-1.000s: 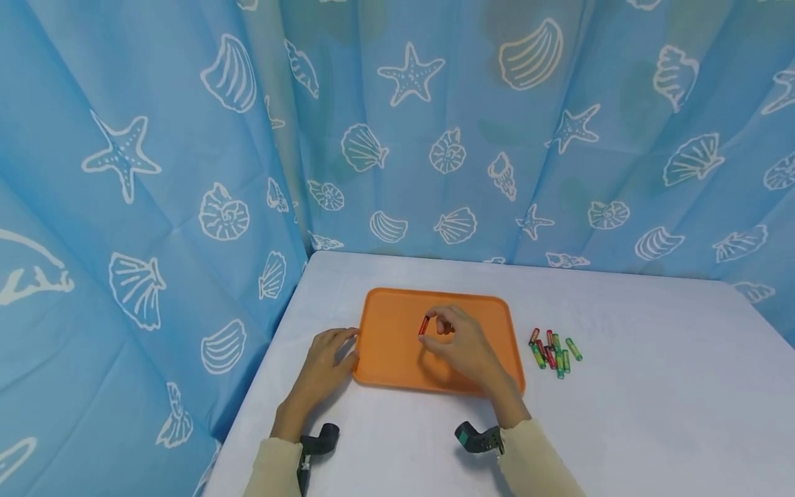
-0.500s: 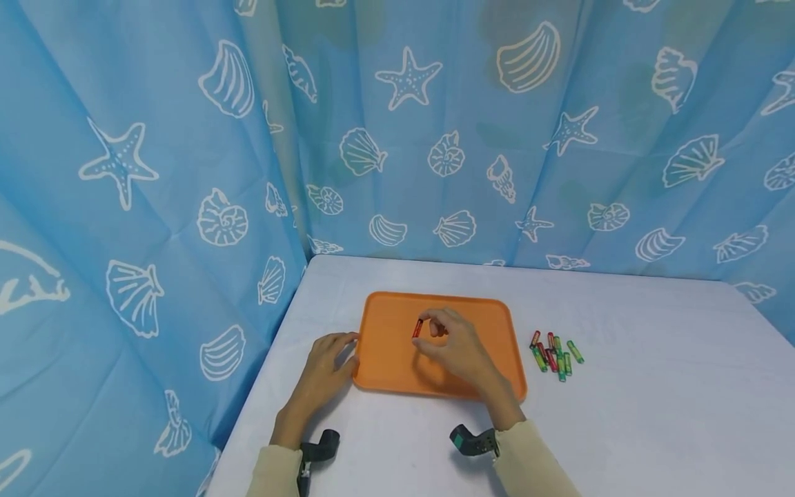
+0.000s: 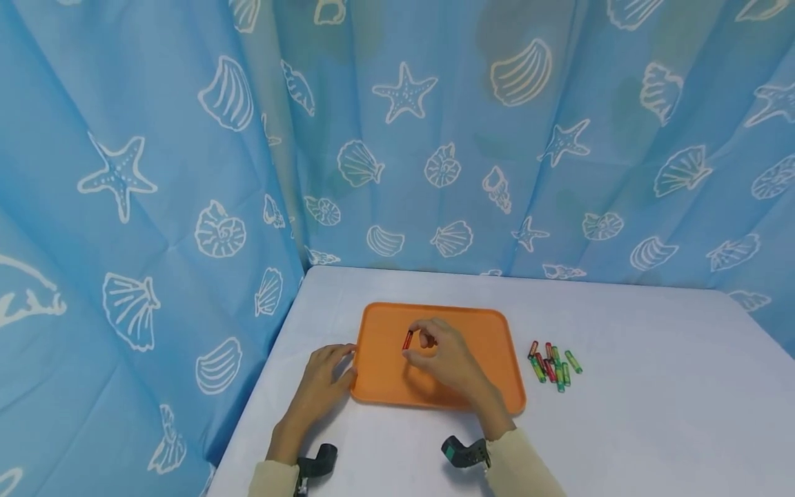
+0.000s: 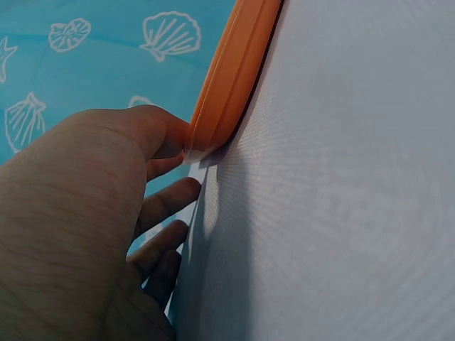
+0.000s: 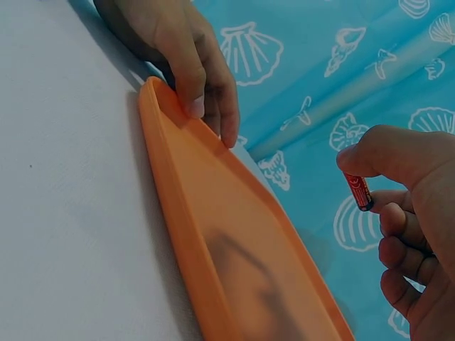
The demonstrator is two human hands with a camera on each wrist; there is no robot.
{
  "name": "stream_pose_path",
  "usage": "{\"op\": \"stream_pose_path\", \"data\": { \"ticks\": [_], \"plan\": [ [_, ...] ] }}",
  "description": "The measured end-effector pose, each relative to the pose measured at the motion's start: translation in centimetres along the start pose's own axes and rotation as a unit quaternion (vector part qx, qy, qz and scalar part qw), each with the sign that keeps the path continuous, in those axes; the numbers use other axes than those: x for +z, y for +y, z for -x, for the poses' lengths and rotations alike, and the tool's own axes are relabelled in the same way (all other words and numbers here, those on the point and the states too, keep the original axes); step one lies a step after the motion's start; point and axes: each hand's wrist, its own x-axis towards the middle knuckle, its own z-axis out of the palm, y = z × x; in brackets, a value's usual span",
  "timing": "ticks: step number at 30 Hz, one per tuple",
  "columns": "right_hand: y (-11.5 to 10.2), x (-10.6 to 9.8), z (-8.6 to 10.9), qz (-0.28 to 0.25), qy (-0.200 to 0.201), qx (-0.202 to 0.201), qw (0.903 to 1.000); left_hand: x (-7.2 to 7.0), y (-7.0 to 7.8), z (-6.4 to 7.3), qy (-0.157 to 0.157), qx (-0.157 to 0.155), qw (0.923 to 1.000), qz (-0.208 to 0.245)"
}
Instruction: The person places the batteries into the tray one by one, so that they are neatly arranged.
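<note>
Between thumb and index finger, my right hand (image 3: 450, 359) pinches a small red battery (image 3: 407, 340) with a black end, held up above the orange tray (image 3: 385, 376). The right wrist view shows the battery (image 5: 359, 190) nearly upright, its ends between thumb and fingertip, while the other fingers are curled loosely. My left hand (image 3: 321, 378) is at the tray's left edge, thumb and fingertips touching the rim. In the left wrist view the thumb meets the tray's corner (image 4: 213, 124) and the remaining fingers (image 4: 167, 206) spread loosely beside it.
Right of the tray, several red and green batteries (image 3: 549, 371) lie in a loose cluster on the white-covered table (image 3: 646, 400). A blue curtain (image 3: 397, 172) with white shell prints stands behind and to the left. Both wrists wear dark camera mounts (image 3: 462, 452).
My right hand has shifted left over the tray with the red battery still pinched. The left hand stays at the rim. The head view has tilted slightly upward.
</note>
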Motion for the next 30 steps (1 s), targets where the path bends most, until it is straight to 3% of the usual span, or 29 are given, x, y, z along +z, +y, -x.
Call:
{"op": "stream_pose_path", "data": {
  "ticks": [12, 22, 30],
  "plan": [
    [-0.1, 1.1, 0.4, -0.004, -0.002, -0.016, 0.9999, -0.1, -0.4, 0.7, -0.003, -0.013, 0.9999, -0.004],
    [-0.1, 1.3, 0.2, -0.012, -0.009, -0.018, 0.9997, 0.1, -0.1, 0.3, -0.012, -0.02, 0.9997, -0.008],
    [-0.3, 1.3, -0.2, -0.009, -0.014, -0.027, 0.9995, 0.1, 0.4, -0.2, -0.012, -0.043, 0.9989, -0.015]
  ]
}}
